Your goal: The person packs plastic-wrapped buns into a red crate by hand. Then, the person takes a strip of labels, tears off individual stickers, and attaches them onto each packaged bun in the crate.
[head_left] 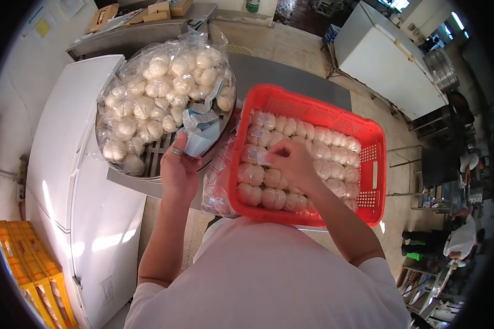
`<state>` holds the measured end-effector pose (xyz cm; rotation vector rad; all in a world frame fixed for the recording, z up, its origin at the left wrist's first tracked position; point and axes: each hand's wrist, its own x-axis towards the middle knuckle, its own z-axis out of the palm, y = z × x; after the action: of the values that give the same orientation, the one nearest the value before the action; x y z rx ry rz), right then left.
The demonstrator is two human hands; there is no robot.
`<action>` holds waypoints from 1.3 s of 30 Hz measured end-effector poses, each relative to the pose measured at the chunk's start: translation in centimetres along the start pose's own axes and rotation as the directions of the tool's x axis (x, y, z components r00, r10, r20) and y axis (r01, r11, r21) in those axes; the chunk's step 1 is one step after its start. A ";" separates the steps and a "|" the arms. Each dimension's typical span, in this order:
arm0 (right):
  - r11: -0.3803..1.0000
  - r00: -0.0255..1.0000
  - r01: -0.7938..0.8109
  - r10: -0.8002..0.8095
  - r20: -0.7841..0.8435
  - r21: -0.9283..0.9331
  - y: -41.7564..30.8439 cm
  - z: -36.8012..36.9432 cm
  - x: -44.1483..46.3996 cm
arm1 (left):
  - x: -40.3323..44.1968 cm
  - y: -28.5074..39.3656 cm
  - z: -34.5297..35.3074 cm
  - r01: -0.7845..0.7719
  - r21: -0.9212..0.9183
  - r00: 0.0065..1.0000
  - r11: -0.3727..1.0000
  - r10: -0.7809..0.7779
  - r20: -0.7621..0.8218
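Note:
My left hand (180,164) grips a strip of printed labels (202,138), light blue and white, which trails up over the round tray's edge. Pinched fingers of my right hand (292,160) are at a printed sticker (254,154) on one of the bun packs; whether they hold anything is hidden. Wrapped packs of white buns (335,152) fill the red plastic crate (380,164) in rows. A few packs at its left side carry similar stickers. Bagged white buns (156,88) are heaped on the round slatted tray (158,159) at the left.
Tray and crate rest on a grey metal table (291,79). White freezers stand at the left (66,148) and upper right (384,60). Yellow crates (30,257) are stacked at lower left. Clear plastic bags (218,189) lie beside the red crate. Another person (460,238) is at far right.

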<state>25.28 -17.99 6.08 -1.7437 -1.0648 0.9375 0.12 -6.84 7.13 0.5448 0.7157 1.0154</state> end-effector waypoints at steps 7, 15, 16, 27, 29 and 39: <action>0.943 0.987 -0.107 0.138 0.078 -0.315 6.9 4.5 1.2 | -0.7 -2.2 0.6 0.089 -0.049 0.995 0.995 -0.091 -0.042; 0.697 0.999 0.041 -0.022 0.036 -0.716 6.2 4.2 0.9 | -1.4 -3.2 0.3 0.108 0.018 0.994 0.994 -0.107 -0.034; 0.652 0.999 0.042 -0.022 0.037 -0.757 6.2 3.5 1.2 | -1.5 -3.4 0.1 0.107 0.048 0.994 0.993 -0.106 -0.028; 0.869 0.872 0.488 -0.489 0.012 -0.082 -4.8 2.2 -2.2 | -2.9 -5.2 1.6 0.109 0.224 0.978 0.968 -0.145 0.151; 0.887 0.888 0.459 -0.456 0.064 -0.046 -4.6 2.7 -2.3 | -3.2 -5.2 2.1 0.164 0.150 0.964 0.975 -0.191 0.183; 0.840 0.843 0.537 -0.536 0.040 -0.077 -6.1 3.2 -3.4 | -4.2 -4.1 3.3 0.222 0.158 0.965 0.962 -0.240 0.102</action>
<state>19.55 -18.67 11.13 -1.3789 -1.5206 0.5533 3.46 -12.68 7.56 0.6278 0.7309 0.7096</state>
